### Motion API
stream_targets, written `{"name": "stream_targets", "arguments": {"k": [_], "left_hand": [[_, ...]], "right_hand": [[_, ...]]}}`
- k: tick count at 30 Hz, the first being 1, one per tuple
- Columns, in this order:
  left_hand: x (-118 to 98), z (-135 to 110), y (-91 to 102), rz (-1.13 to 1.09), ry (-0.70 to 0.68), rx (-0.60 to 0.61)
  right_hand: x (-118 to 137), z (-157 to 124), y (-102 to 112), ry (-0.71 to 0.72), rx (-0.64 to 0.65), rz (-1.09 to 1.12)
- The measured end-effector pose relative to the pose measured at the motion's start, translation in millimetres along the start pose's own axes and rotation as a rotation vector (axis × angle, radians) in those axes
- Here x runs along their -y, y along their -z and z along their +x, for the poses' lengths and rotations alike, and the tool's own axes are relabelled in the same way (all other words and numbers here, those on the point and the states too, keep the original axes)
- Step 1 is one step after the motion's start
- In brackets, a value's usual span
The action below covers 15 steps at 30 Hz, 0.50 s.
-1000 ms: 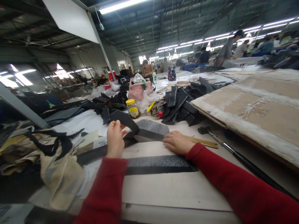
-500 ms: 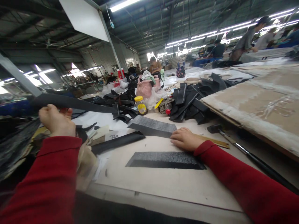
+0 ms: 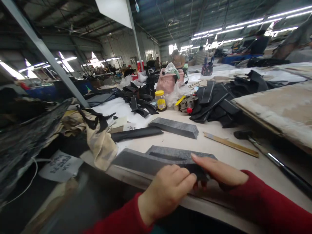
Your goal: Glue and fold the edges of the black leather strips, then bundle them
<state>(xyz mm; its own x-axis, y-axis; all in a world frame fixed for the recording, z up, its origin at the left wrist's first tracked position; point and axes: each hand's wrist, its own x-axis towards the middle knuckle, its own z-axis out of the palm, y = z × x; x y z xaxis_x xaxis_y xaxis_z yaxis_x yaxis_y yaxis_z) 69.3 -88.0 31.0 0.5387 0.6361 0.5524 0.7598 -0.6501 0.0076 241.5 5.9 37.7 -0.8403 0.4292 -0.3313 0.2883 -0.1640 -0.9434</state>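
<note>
My left hand [image 3: 170, 190] is closed around a long dark grey fabric strip [image 3: 136, 159] at the table's near edge. The strip stretches leftward from the fist. My right hand [image 3: 220, 170] is at the strip's right end, its thumb on top and its other fingers mostly hidden below. Just behind, partly covered by the held strip, another black strip with a speckled grey face [image 3: 175, 150] lies on the pale board [image 3: 136, 143]. A folded grey strip [image 3: 175, 126] lies farther back, and a narrow black strip [image 3: 138, 134] lies left of it.
A wooden ruler [image 3: 231, 144] and a black-handled tool [image 3: 275, 162] lie at right, beside a raised board [image 3: 280, 100]. Behind are a black strip pile [image 3: 216, 100], a yellow-lidded jar [image 3: 160, 100] and a pink bag [image 3: 168, 81]. Beige cloth [image 3: 99, 143] hangs at left.
My left hand has brought the long strip from the far left down to the near edge. My right hand has moved off the folded strip toward me, onto this strip's end. The view has swung left.
</note>
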Motion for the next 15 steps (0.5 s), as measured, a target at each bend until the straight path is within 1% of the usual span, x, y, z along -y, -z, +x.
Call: {"name": "stream_targets", "arguments": {"k": [2,3,5,7,8,9,10,12,13,14,15], "left_hand": [[-10,-5,-16.0,-0.078,0.054,0.084],[-11,-7,-19.2,-0.117,0.082,0.095],[-8,-10,-17.0,-0.168,0.144,0.062],[3,-11,-6.8,-0.175,0.219,0.043],[10,-12,-0.1,-0.178,0.26,0.073],[18,-14,7.0,-0.193,0.302,0.138],[27,-17,14.2,-0.223,0.34,0.227],[47,-24,27.9,-0.309,0.419,0.406],[57,-28,34.1,-0.356,0.468,0.464],[66,-33,39.5,-0.399,0.531,0.491],[75,-38,44.1,-0.436,0.608,0.485]], "right_hand": [[-10,4,-6,-0.043,-0.016,-0.043],[-13,5,-6,-0.046,-0.033,-0.07],[-16,2,-2,-0.017,-0.076,-0.158],[-17,-4,3,0.04,-0.098,-0.314],[-17,-8,6,0.072,-0.11,-0.399],[-17,-12,8,0.103,-0.126,-0.478],[-17,-16,11,0.133,-0.147,-0.544],[-19,-24,18,0.166,-0.207,-0.615],[-20,-27,22,0.173,-0.245,-0.626],[-21,-30,26,0.177,-0.286,-0.629],[-22,-32,29,0.177,-0.327,-0.629]]}}
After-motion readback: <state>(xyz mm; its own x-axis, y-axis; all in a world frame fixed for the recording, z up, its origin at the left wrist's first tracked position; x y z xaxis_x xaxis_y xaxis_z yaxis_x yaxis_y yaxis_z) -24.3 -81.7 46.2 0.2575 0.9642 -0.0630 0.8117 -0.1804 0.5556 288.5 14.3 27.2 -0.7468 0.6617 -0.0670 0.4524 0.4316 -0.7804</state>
